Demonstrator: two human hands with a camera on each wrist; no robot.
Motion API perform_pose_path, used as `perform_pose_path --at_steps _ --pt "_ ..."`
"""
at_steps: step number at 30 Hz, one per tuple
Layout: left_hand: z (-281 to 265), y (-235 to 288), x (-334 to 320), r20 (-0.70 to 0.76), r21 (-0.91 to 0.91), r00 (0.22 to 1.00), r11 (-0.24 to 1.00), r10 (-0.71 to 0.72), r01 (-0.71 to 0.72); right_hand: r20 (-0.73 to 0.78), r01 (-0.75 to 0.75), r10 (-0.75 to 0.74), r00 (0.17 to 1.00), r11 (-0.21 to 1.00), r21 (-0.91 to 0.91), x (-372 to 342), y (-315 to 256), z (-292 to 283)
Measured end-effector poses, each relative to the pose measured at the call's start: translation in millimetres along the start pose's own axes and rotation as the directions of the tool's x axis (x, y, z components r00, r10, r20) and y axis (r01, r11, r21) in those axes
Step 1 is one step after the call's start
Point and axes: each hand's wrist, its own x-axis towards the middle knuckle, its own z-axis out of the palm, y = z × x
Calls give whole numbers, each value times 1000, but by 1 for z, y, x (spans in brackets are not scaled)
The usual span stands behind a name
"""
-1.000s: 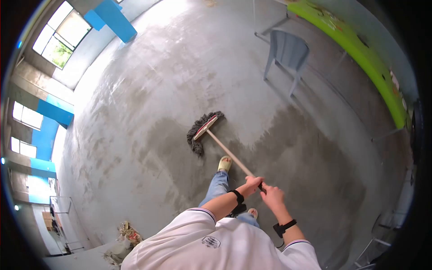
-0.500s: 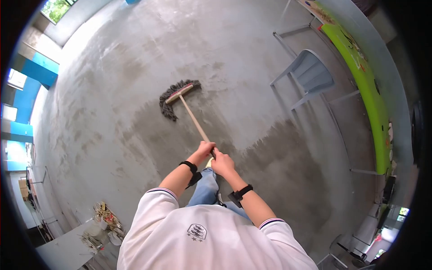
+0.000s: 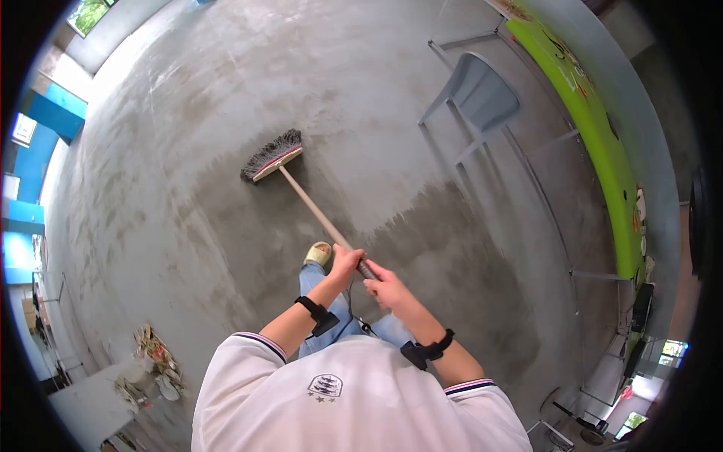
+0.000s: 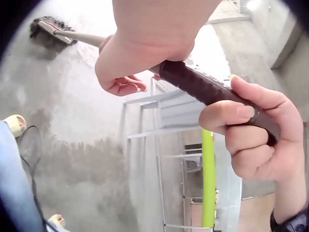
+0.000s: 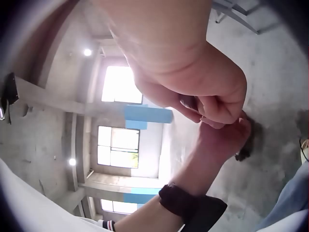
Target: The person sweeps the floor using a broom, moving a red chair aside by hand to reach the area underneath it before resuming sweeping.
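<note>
Both hands grip a long-handled mop (image 3: 312,207) that slants away to the front left. Its grey string head (image 3: 269,154), fixed to a cream and red bar, lies on the concrete floor with the strings fanned out ahead. My left hand (image 3: 346,264) is wrapped around the pole just below the dark ribbed grip (image 4: 193,89). Nearer my body, the right hand (image 3: 388,288) curls around the end of that grip, its thumb (image 4: 248,87) laid along the top. In the right wrist view the left hand (image 5: 224,137) is partly hidden behind the right.
Dark damp patches (image 3: 452,271) cover the floor around my feet. A grey plastic chair (image 3: 482,94) stands ahead right, beside a long lime-green table (image 3: 595,135). At the lower left, a white table (image 3: 90,407) stands near a heap of debris (image 3: 154,358). My slippered foot (image 3: 318,254) is close to the pole.
The mop head has shifted left and away across the floor, and its strings now fan forward instead of trailing round the ends. The view has turned; both hands keep their grip.
</note>
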Motion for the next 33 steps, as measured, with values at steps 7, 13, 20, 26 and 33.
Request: perform_pose_path --at_steps 7,13,20,26,33 --pt "206 -52 -169 92 142 968 965 -234 220 -21 -86 86 996 996 -1 -214 18 -153" --pt "300 -129 -262 134 549 737 669 -662 502 -198 -90 -36 980 802 -590 -333 107 -232" --pt "328 -293 -286 518 855 707 307 -481 -418 -553 -213 -367 748 656 -724 -373 237 -254" --pt "336 -371 -301 -345 815 740 206 -577 541 -540 -195 -302 785 707 -679 -344 378 -276" --pt "301 -343 -275 -196 836 754 295 -627 462 -605 -217 -260 752 770 -600 -308 355 -263"
